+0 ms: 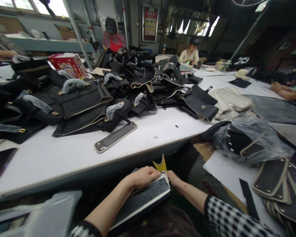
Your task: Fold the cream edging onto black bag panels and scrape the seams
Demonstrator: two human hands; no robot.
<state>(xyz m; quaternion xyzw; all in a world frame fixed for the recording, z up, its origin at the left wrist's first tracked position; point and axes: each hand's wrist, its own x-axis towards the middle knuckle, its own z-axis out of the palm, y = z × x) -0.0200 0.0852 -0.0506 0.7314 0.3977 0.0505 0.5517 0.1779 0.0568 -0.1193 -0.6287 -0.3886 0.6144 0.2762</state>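
In my lap lies a black bag piece (148, 194), long and boxy with pale edges, tilted up towards its right end. My left hand (144, 176) is closed over its upper edge, thumb and fingers near the pale right end. Behind that end is my right hand (174, 179), its fingers mostly hidden by the piece. A yellow V-notched strip (161, 164) sticks up between the two hands; what holds it I cannot make out. Ahead on the white table (148, 144) rests a black strap-shaped panel (115, 136) with pale edging and metal studs.
Black bags (84, 98) with wrapped handles pile across the table. Pale panels (234, 100) are stacked to the right. Nearer are a plastic bag (256, 138) and dark studded panels (272, 179). A phone-like dark slab (1, 164) sits left. Several people work around the table.
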